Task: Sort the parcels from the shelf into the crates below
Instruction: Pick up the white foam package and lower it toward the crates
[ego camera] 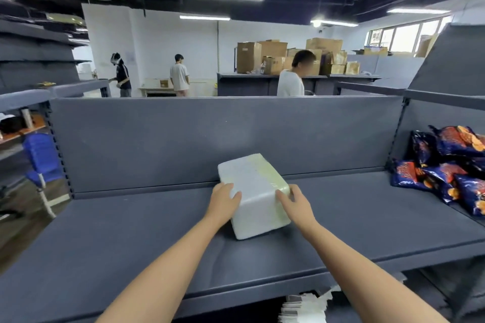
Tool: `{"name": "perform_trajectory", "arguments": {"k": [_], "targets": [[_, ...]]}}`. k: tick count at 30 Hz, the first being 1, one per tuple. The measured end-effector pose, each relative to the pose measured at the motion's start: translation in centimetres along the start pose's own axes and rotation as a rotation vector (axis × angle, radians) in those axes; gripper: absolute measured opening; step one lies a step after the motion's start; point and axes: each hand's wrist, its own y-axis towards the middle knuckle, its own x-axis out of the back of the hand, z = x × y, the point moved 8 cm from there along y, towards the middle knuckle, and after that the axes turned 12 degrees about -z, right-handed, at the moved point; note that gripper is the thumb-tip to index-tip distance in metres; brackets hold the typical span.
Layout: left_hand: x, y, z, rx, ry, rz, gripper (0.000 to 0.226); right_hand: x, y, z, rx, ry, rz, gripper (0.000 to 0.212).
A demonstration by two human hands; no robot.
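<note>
A white foam box parcel [256, 191], wrapped with clear yellowish tape, lies on the dark grey shelf [131, 231] in front of me. My left hand [223, 200] presses against its left side, fingers over the top edge. My right hand [295, 202] grips its right side at the taped corner. The parcel rests on the shelf between both hands. Below the shelf's front edge, white items [304, 307] show in the dark gap; no crate can be made out.
A pile of blue snack bags [446, 165] lies at the shelf's right end. The shelf's back panel [210, 134] rises behind the parcel. A blue chair [42, 162] stands left. Three people and stacked cardboard boxes [288, 56] are beyond the shelf.
</note>
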Motion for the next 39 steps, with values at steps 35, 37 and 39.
{"name": "perform_trajectory", "arguments": {"k": [35, 37, 39], "targets": [[9.2, -6.9, 1.6, 0.229, -0.289, 0.106, 0.027, -5.1, -8.9, 4.0, -0.196, 0.303, 0.377, 0.034], [9.8, -7.3, 0.5, 0.115, -0.26, 0.104, 0.035, -4.3, -9.2, 4.1, -0.249, 0.343, 0.385, 0.036], [10.4, -8.1, -0.3, 0.037, -0.234, 0.105, 0.042, -3.2, -9.6, 4.3, -0.298, 0.375, 0.39, 0.036]]}}
